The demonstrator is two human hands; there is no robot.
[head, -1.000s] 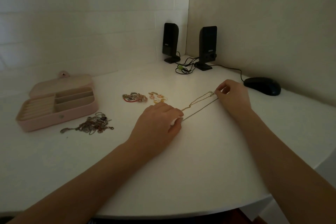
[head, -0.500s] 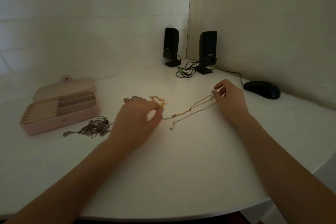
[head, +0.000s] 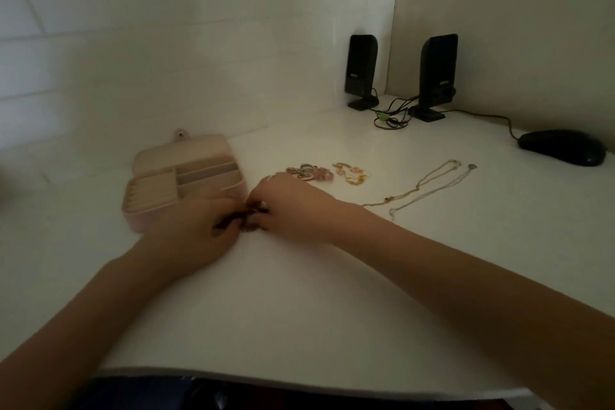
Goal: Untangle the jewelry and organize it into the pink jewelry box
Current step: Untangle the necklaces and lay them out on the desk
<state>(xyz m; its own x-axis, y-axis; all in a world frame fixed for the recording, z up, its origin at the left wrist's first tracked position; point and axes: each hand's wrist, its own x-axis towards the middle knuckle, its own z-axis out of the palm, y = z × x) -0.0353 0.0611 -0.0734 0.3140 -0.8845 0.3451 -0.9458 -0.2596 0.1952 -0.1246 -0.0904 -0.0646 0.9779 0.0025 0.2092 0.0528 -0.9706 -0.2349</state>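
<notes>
Both hands, left hand (head: 196, 230) and right hand (head: 293, 210), meet with fingers pinching a dark tangled cluster (head: 248, 218) just right of the open, seemingly empty pink jewelry box (head: 186, 183). Two chains (head: 422, 188) lie straightened at right; nothing stored yet.

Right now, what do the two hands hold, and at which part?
Both the left hand and the right hand pinch the dark tangle of jewelry between them, one at each side. The exact strands cannot be told.

The scene is dim and grainy, brightest on the white curved tabletop (head: 332, 150) near its middle. Both hands look motion-blurred, and wide-angle distortion bends the edges.
</notes>
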